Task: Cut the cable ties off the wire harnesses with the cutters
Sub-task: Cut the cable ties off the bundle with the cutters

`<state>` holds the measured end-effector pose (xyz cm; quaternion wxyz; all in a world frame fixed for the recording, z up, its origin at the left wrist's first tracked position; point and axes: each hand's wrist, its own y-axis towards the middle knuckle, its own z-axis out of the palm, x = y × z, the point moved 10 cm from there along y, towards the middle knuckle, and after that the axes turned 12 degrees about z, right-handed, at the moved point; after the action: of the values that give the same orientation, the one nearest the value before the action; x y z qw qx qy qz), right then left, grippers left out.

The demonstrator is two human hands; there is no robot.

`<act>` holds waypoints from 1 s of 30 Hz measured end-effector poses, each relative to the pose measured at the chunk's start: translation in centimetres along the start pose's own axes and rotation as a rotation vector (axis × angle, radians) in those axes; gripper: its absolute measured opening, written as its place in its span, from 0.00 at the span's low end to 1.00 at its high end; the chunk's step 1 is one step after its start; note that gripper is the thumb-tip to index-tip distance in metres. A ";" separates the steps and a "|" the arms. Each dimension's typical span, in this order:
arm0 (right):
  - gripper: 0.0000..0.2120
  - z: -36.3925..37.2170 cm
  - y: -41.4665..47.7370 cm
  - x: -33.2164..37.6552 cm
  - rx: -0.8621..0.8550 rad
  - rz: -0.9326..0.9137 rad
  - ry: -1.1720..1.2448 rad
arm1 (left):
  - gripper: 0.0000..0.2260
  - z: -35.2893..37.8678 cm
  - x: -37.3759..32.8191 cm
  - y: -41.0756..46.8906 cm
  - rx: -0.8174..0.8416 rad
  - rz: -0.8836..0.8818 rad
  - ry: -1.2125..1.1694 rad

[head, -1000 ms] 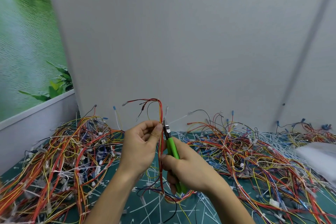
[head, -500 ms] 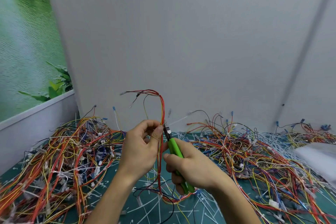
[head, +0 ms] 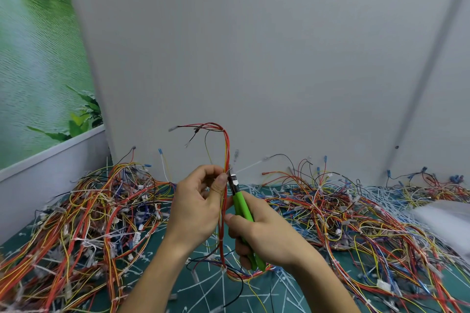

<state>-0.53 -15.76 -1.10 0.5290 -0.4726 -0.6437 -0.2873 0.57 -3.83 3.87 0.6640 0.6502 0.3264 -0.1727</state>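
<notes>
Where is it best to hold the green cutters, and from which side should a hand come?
Hold the cutters by the green handles, from below right, as the right hand does. They are long and slant up-left, leaving the short metal tip free beside the harness.

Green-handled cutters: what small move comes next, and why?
Probably squeeze the handles: the right hand has the green-handled cutters' tip against the red-and-yellow wire bundle, beside the left hand's pinching thumb. The tie itself is too small to see.

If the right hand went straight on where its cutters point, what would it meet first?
Probably the red-and-yellow harness pinched by the left hand; the cutters in the right hand nearly touch it.
</notes>
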 end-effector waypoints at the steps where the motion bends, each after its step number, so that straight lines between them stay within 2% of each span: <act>1: 0.12 0.0 0.0 0.0 0.002 -0.001 0.007 | 0.05 0.0 0.0 0.0 0.002 0.000 -0.004; 10: 0.16 0.5 0.0 -0.1 0.034 0.024 -0.029 | 0.02 0.0 0.5 -0.2 0.016 -0.014 0.055; 30: 0.11 -0.1 -0.4 0.4 -0.011 0.002 -0.116 | 0.04 0.1 0.5 -0.2 0.001 -0.014 0.039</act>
<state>-0.88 -15.88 -0.67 0.4883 -0.4921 -0.6713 -0.2623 0.86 -3.87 3.43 0.6561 0.6513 0.3438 -0.1648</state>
